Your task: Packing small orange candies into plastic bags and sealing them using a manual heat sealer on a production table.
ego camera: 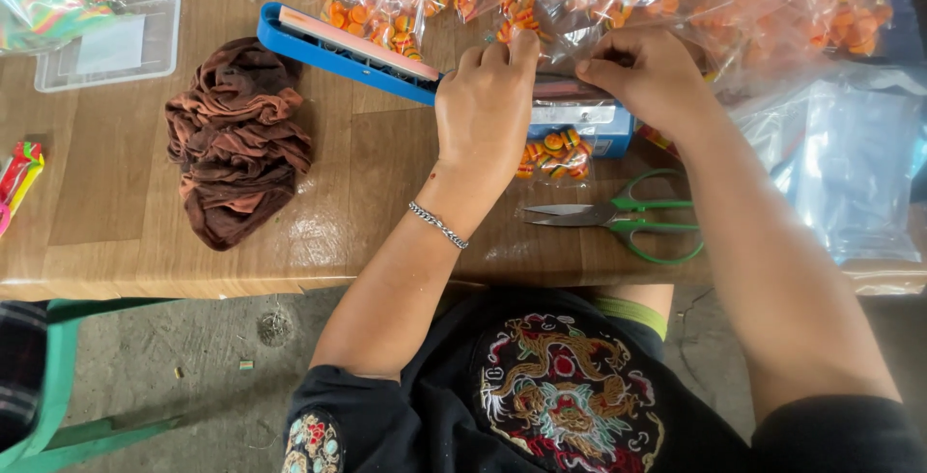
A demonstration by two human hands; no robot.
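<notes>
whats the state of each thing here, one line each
sealer: arm raised
small bag: filled, lying across the sealer
scissors: closed, flat on table
brown cloth: crumpled
clear box: lid on
left hand: pressing the bag
right hand: pinching the bag's edge

Materials and finishes, worktop area

Table (116,203): matt wood-grain. Bag sealer (333,53): smooth blue plastic. Bags (676,0): glossy clear film. Scissors (618,214): metal blades, green plastic handles. Rag (237,140): brown cloth.

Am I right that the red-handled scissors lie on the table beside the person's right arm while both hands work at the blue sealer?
Not quite: the head view shows the scissors have green handles. They do lie on the table beside the right arm, both hands at the blue sealer.
</notes>
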